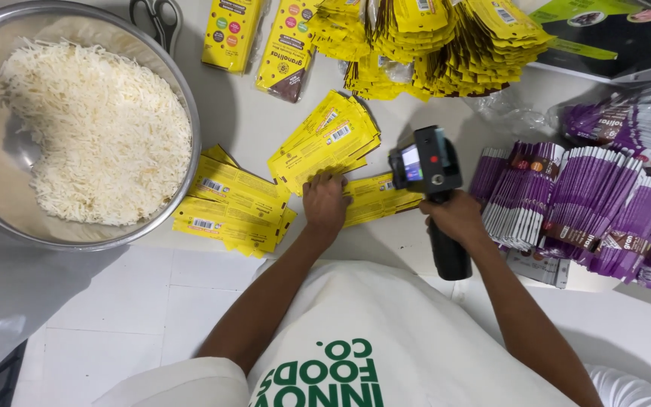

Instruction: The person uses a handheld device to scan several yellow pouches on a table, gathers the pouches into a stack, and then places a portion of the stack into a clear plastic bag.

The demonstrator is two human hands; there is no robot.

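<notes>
Head view. The left hand [325, 202] lies flat with its fingers spread, pressing down on a flat yellow printed pouch [374, 197] that rests on the white tabletop [416, 245] near its front edge, directly before the person. The right hand [457, 217] is closed around the grip of a black handheld printer with a small lit screen [425, 167]; the head of the device sits at the right end of the pressed pouch, touching it or just above it; which of the two cannot be told.

To the left of the pressed pouch, two fanned groups of yellow pouches [235, 205] lie with their barcode faces up, and a third fan [325, 139] lies just behind the left hand. Whether these already carry a printed mark is too small to tell. A large heap of yellow pouches [431, 45] sits at the rear edge of the tabletop. Rows of purple pouches [574, 207] stand fanned at the right edge, apart from both hands.

Judged from this layout, the marking work is partly through: one pouch is under the device, a few small fans are laid out beside it, and the rear heap and the purple rows are well apart from it.

A wide steel bowl of shredded white flakes [92, 128] occupies the left rear corner.
</notes>
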